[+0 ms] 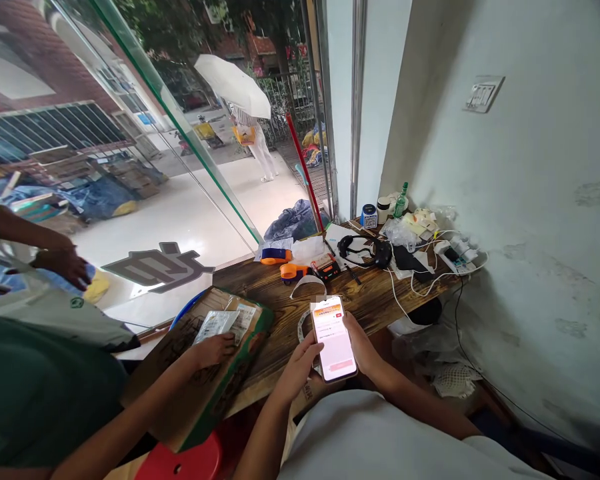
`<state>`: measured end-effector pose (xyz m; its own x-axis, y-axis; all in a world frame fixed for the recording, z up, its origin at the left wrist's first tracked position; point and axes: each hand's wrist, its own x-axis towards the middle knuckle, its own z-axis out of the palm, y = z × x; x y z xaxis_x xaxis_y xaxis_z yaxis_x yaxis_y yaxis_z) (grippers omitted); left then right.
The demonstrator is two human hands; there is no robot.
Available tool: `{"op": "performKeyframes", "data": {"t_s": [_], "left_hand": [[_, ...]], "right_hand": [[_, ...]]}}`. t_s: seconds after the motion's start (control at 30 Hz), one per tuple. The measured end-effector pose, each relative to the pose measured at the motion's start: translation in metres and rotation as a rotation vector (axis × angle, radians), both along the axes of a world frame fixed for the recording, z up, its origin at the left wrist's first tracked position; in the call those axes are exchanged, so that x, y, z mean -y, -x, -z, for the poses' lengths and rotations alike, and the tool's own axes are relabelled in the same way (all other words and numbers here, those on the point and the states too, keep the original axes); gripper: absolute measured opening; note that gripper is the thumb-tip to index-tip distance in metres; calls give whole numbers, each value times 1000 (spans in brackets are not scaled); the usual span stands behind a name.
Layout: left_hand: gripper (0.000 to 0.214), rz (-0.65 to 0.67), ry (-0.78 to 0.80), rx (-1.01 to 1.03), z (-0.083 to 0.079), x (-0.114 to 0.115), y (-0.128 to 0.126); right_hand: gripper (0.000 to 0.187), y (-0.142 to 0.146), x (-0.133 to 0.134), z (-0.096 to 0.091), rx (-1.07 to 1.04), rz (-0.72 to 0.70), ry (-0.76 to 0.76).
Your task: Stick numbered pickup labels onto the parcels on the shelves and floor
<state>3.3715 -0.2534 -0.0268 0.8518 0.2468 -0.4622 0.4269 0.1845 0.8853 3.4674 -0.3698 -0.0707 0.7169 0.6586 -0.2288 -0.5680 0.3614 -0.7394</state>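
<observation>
A smartphone with a lit pink and white screen is gripped in both of my hands above the near edge of a wooden table. My left hand wraps its left side, thumb by the screen. My right hand holds the right edge. Behind the phone a strip of white paper curls on the wood.
Another person's hand rests on a label on a cardboard box to my left. Tape rolls, a small orange device, headphones, cables, a power strip, bottles and a wall lie beyond. A red stool stands below.
</observation>
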Motion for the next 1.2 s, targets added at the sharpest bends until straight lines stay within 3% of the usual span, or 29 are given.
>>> {"op": "performKeyframes", "data": {"t_s": [0.13, 0.33, 0.87, 1.2], "left_hand": [[60, -51, -99, -43, -2, 3, -7], [61, -130, -68, -55, 1, 4, -10], [43, 48, -55, 54, 1, 2, -4], [39, 5, -73, 13, -1, 5, -7]], "right_hand": [[21, -1, 3, -8, 37, -4, 16], [24, 0, 3, -9, 27, -7, 8], [23, 0, 4, 2, 5, -11, -28], [25, 0, 7, -2, 10, -4, -14]]}}
